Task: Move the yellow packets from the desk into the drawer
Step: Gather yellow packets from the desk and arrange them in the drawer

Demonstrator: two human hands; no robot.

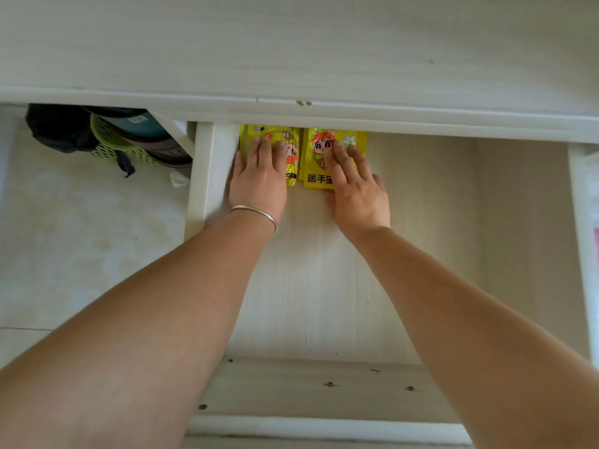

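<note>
Bench: pale whitewashed wooden bench top (291, 43) across the upper part of the view, its front edge overhanging the far end of the drawer
Drawer: pulled-out white wooden drawer (324, 286) with a pale grained floor, white side walls and a front panel nearest the camera
Floor: pale mottled tiles (81, 238) to the left of the drawer
Basket: light green perforated plastic basket (110, 140) under the bench at upper left, beside a dark bag (58, 128)
Left hand: grip (259, 179) open, fingers straight and flat, pressing on the left packet in the drawer's far left corner
Right hand: grip (356, 189) open, fingers extended, resting flat on the right packet
Left packet: glossy yellow foil packet with an orange cartoon figure (291, 150), lying on the drawer floor, mostly covered by the left hand
Right packet: matching yellow foil packet with black printed characters (319, 166), flat just beside the left packet, its far edge under the bench edge
Bracelet: thin silver metal bangle (256, 213) around the left wrist
</note>
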